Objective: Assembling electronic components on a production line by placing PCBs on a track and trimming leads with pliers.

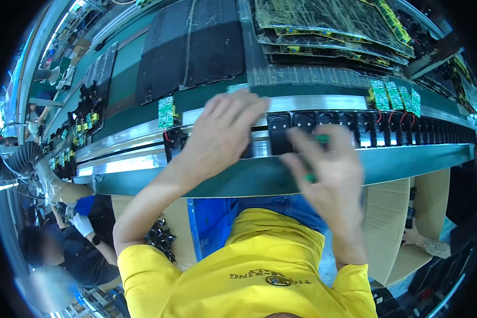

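Note:
My left hand [225, 130] reaches over the metal rail [153, 159], its fingers bent and close together. The top of a green circuit board [237, 88] shows just beyond its fingertips, and whatever lies under the fingers is hidden. My right hand [334, 172], partly blurred, is at the near end of a row of black plastic cases [279, 127]. Its fingers are curled, and bits of something green [321, 139] show between them; the kind cannot be made out. Left of my left hand another green circuit board [166, 111] stands over a black case, with a red wire.
Several circuit boards [395, 96] with red wires stand along the row at right. Stacked dark sheets [334, 21] and a black panel [193, 47] lie behind the rail. Cardboard boxes [389, 228] and a blue bin [209, 222] are below. A gloved co-worker's hand [82, 224] is at left.

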{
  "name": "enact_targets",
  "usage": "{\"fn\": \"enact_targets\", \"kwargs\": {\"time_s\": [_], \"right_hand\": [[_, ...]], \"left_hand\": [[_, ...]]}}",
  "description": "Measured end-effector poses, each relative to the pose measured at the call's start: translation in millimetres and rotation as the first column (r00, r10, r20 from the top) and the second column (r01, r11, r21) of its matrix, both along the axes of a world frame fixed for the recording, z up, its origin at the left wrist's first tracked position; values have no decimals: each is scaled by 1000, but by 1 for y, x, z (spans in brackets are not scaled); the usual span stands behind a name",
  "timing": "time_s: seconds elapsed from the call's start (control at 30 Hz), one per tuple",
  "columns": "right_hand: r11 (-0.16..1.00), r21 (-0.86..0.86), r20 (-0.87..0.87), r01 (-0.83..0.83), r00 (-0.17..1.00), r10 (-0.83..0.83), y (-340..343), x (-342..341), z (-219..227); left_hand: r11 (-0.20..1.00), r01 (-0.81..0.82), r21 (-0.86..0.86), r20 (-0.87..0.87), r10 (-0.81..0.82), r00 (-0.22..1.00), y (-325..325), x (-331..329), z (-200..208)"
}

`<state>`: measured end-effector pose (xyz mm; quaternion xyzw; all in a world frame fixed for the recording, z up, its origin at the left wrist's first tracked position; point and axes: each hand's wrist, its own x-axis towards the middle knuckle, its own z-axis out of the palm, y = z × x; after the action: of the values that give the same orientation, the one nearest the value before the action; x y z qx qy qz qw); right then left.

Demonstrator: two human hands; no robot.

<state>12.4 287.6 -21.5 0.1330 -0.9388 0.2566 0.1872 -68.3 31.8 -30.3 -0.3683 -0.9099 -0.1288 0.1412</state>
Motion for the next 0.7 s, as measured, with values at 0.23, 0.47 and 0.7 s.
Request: {"fn": "enact_targets", "kwargs": {"time_s": [0.23,0.47,0.7], "right_hand": [[754,124,-223,645,758,-613,175,-22,-9],[523,228,-100,821,554,-826,254,-32,-32],[640,225,-151,735,675,-722,245,-25,-48]], "left_hand": [[977,-95,-192,-6,95,995,-87,14,18],[988,-9,-155,-105,-7,994,-27,-39,64],[998,63,6,-273,-59,960,175,-190,91]]}}
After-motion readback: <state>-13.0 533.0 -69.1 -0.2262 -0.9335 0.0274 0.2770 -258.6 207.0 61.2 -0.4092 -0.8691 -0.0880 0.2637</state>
